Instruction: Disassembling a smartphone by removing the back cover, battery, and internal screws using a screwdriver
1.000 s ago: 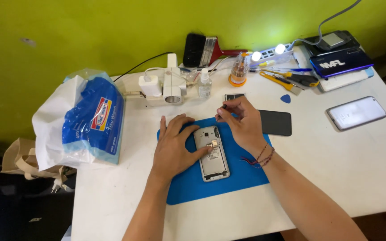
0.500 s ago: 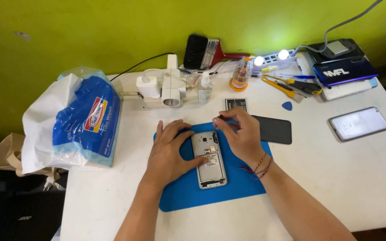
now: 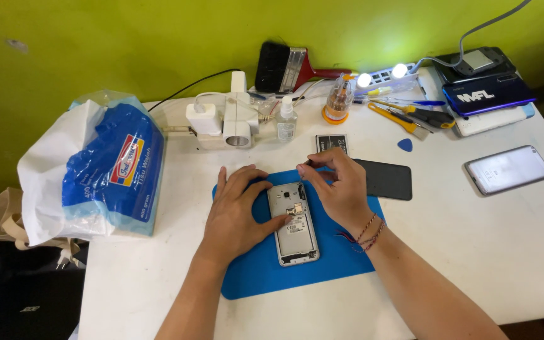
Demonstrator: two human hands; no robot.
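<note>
As opened, phone (image 3: 294, 223) on mat (image 3: 253, 277)

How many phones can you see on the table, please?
3, possibly more hidden in the clutter: an opened phone on the blue mat between the hands, a silver phone at the right, and a dark phone at the back right.

The right hand (image 3: 341, 189) has shifted its thin tool down onto the top of the opened phone (image 3: 294, 223).
</note>
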